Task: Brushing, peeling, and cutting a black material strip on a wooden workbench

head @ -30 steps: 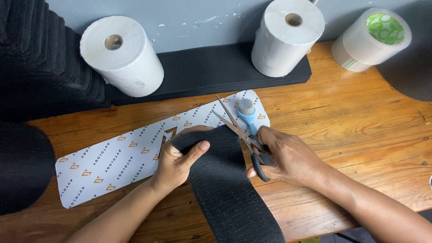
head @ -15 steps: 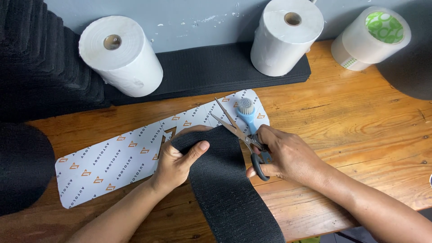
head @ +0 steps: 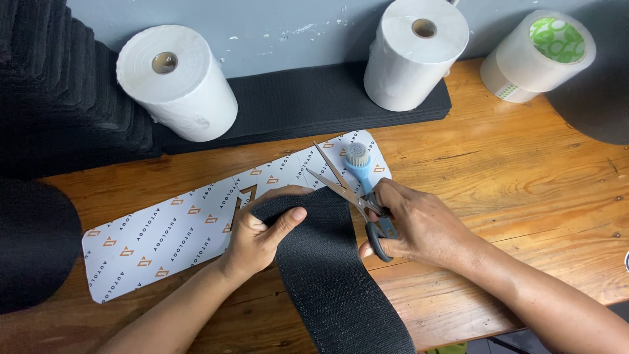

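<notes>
A wide black fabric strip [head: 331, 275] runs from the table's front edge up to the middle. My left hand [head: 262, 229] pinches its upper left corner, thumb on top. My right hand [head: 413, 226] holds grey-handled scissors [head: 350, 196] with the blades apart, pointing up and left at the strip's upper right edge. Under the strip lies a long white printed card [head: 170, 229] with small orange marks. A small blue brush [head: 359, 164] with white bristles rests on the card just beyond the scissors.
Two white paper rolls [head: 177, 82] [head: 416, 52] and a tape roll with a green core [head: 540, 56] stand at the back. A flat black pad [head: 308, 98] lies along the wall. Stacked black material [head: 59, 92] fills the left; the wooden table [head: 524, 190] spreads right.
The scissor blades have shifted slightly lower and left toward the strip. Both hands stay in nearly the same place.
</notes>
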